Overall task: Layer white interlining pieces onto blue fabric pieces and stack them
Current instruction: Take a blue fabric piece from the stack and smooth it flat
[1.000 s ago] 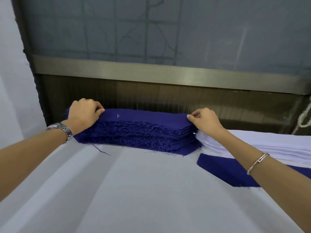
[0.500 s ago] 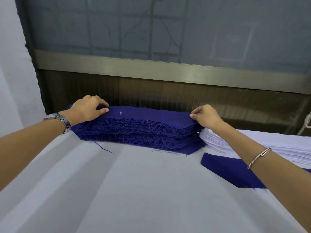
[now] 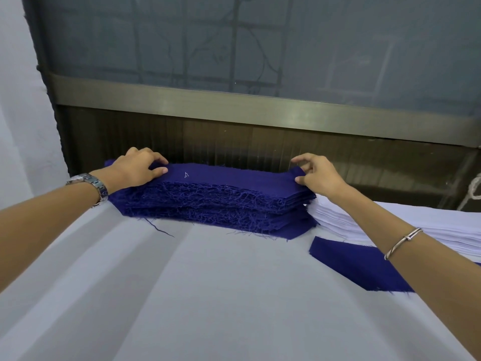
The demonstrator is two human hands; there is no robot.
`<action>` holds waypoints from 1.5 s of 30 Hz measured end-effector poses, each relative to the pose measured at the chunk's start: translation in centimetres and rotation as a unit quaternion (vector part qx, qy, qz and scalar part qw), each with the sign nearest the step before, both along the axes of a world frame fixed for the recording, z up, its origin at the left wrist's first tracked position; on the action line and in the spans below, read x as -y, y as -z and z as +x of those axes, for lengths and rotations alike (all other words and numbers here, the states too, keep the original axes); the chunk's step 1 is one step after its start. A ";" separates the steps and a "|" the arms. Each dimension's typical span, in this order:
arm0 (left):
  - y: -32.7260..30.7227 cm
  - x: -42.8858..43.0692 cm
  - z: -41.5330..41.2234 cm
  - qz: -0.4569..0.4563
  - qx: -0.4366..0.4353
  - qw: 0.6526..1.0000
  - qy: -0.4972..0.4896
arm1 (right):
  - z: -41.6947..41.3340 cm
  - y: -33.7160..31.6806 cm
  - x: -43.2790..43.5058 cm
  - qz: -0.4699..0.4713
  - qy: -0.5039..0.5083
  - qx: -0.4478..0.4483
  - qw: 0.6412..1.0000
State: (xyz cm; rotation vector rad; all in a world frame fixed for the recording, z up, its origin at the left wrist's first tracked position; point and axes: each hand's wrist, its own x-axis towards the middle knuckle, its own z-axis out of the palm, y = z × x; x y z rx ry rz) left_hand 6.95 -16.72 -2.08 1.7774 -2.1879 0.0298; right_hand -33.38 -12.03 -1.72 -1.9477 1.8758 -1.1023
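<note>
- Head view: the blue fabric stack [image 3: 213, 201] lies at the far edge of the bench [image 3: 208, 295], with its long axis from left to right across the view. Its frayed long side faces the person.
- The top blue piece [image 3: 234, 175] lies the same way and bears a small chalk mark [image 3: 186, 175] near its left end.
- The left hand [image 3: 138, 169] rests on the left end of the stack, fingers bent and thumb flat on the cloth. Whether it pinches the cloth, I cannot tell.
- The right hand [image 3: 317, 175] pinches the right end of the top blue piece between thumb and bent fingers, and this end is a little raised. The index finger is lifted.
- The white interlining stack [image 3: 390, 220] sits just beside the right end of the blue stack, partly hidden by the right forearm.
- A single blue piece [image 3: 346, 261] lies flat on the bench in front of the white stack, also partly under the forearm.
- A wristwatch [image 3: 91, 185] is on the left wrist and a bracelet [image 3: 402, 242] on the right forearm.
- A metal rail [image 3: 260, 110] runs behind the stacks, below a dark window.
- Count: one blue stack, one white stack, one loose blue piece, two hands. The layers in each stack are too many to count.
</note>
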 end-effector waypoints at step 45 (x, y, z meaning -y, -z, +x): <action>-3.3 -0.6 1.7 -0.209 0.139 0.968 -0.003 | -3.6 0.6 -3.2 -0.139 -0.059 0.111 0.982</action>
